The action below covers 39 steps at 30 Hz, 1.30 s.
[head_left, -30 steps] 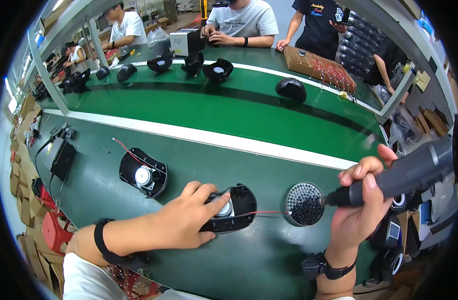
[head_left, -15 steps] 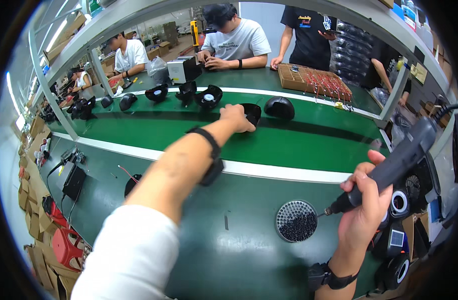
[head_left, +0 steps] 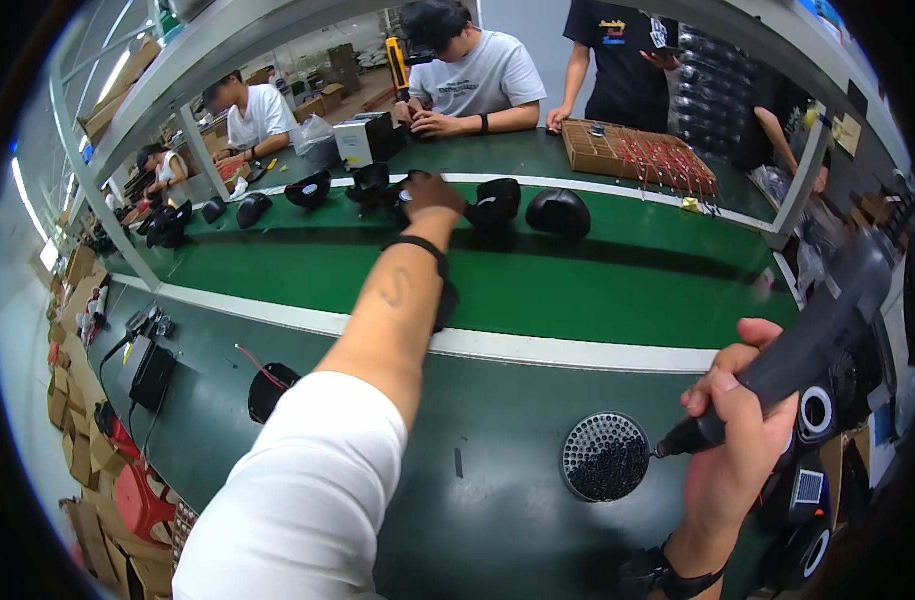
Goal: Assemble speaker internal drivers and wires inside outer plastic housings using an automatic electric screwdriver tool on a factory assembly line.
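Note:
My left hand [head_left: 432, 197] reaches across to the green belt and is at a black rounded shell [head_left: 401, 198], partly covering it. Its fingers are blurred and partly hidden, so their grip does not show. To the right of that hand stand an open black shell [head_left: 494, 203] and a smooth domed black shell [head_left: 558, 214]. My right hand [head_left: 742, 410] is wrapped round a black electric screwdriver [head_left: 812, 315]. The tool's tip points left, at the rim of a round dish [head_left: 580, 440] holding many small black pieces that look like screws.
More black shells [head_left: 308, 190] line the belt [head_left: 617, 285] toward the left. A black part with red wire [head_left: 269, 392] and a black adapter [head_left: 147, 375] lie on the near table. Black units with white rings [head_left: 815, 410] crowd the right. Co-workers and a cardboard tray [head_left: 602, 150] are beyond.
My left hand has let go of the open shell and moved left to another one. The released shell stands on the belt. My right hand still holds the screwdriver near the dish.

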Motion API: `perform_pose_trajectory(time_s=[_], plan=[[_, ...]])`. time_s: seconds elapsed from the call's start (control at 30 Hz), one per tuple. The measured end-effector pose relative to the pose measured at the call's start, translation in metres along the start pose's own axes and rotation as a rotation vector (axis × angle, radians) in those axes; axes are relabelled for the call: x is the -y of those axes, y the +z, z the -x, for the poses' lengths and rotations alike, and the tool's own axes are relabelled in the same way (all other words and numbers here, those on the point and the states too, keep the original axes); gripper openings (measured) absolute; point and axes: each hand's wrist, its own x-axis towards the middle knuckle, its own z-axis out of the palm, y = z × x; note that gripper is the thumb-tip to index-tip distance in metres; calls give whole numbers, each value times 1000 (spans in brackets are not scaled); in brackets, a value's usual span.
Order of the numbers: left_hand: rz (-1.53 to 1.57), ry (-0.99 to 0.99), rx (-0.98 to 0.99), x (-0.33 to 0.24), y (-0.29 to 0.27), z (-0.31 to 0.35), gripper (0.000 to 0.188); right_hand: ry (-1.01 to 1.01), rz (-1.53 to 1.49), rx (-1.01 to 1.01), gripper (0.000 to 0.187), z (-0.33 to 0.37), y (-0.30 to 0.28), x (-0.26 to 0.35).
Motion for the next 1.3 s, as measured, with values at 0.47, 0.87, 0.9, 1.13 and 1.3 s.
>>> perform_pose_trajectory(time_s=[0.47,0.87,0.9,1.13,1.3], plan=[[-175,-168,206,90,9,-41,86,25,-46,82,43,5,-3,-6],[-569,547,803,115,-76,-121,50,-23,76,159,56,0,-20,-9],[-333,578,686,101,-99,-89,46,-32,79,175,56,-4,-31,-11],[7,747,963,186,-273,137,67,41,5,317,29,-7,-43,-15],[-404,785,798,212,-270,257,111,10,43,472,28,-3,-48,-7]])
